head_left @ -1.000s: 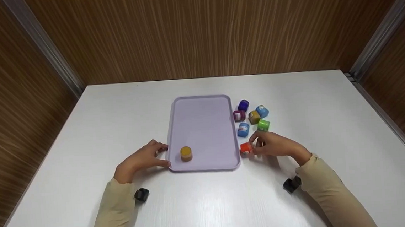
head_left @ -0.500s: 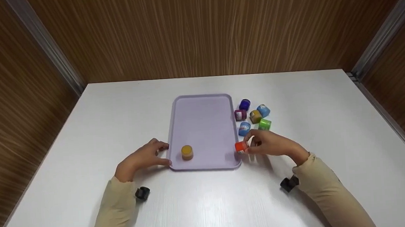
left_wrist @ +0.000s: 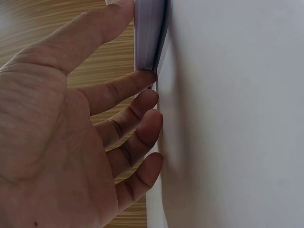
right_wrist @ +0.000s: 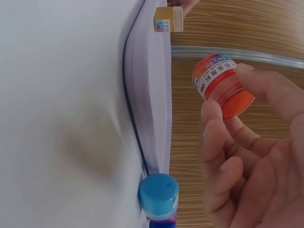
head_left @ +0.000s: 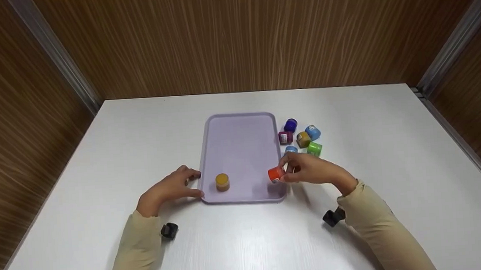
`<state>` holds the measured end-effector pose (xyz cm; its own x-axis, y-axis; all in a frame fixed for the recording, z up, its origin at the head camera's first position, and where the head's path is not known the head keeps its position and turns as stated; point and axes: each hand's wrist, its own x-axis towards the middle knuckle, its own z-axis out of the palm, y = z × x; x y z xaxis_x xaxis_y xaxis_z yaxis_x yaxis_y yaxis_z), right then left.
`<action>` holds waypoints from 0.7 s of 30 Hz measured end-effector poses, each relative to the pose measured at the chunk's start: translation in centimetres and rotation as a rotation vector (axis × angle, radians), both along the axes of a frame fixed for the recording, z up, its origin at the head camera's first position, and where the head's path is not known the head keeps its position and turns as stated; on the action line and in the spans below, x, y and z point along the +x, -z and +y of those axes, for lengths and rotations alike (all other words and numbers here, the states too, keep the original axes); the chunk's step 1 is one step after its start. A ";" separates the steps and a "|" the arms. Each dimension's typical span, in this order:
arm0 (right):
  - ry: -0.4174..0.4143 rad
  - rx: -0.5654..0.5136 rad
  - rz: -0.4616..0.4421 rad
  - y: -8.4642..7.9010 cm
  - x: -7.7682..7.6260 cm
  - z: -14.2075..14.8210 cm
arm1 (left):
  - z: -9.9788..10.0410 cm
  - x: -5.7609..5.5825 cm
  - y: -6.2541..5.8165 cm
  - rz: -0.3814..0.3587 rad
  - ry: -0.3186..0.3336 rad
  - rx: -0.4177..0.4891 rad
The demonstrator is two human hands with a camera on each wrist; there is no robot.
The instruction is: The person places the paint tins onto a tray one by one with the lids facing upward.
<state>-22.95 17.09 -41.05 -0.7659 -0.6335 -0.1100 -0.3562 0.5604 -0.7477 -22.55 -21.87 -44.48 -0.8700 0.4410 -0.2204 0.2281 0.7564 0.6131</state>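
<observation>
Landmark: the tray (head_left: 243,145). Change noted: a second ago the orange-red jar (head_left: 274,174) was on the table (head_left: 248,240) beside the tray's right rim; it is now inside that rim, over the near right part of the tray, held tilted, with a shadow on the tray surface below. Right hand (head_left: 312,169): thumb and fingers pinched on this jar, label and side both visible in the right wrist view. Left hand (head_left: 170,187): unchanged at the tray's left rim, near corner; thumb and forefinger spread apart, tips touching the rim, not closed round it. A yellow-capped jar (head_left: 222,182) stands upright on the tray, near left, as it did earlier. Right of the tray, outside it: violet jar (head_left: 290,125) and magenta jar (head_left: 285,137) close to the rim, ochre jar (head_left: 303,139), light blue jar (head_left: 312,132) and green jar (head_left: 314,149) farther out, blue jar (head_left: 291,149) partly behind the right hand. Judgement: the transfer is midway; the orange-red jar has crossed the rim but does not appear set down, so only one jar counts as placed on the tray.
</observation>
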 end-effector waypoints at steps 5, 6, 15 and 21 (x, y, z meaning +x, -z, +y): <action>0.002 -0.006 -0.005 -0.3 -0.2 -1.0 | 0.0 0.0 0.1 0.013 0.004 -0.011; 0.002 -0.009 -0.011 -0.4 -0.2 -1.2 | 0.0 0.0 0.1 0.012 0.003 -0.012; -0.015 -0.031 -0.053 -0.4 -0.3 -3.4 | 0.0 0.0 -0.1 0.000 -0.002 -0.021; -0.019 -0.027 -0.012 -0.2 -0.4 -4.3 | 0.0 0.0 -0.2 -0.002 -0.001 -0.010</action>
<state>-23.38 12.79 -40.83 -0.7526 -0.6505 -0.1018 -0.3576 0.5336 -0.7664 -22.52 -21.84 -44.31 -0.8700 0.4379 -0.2267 0.2259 0.7626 0.6062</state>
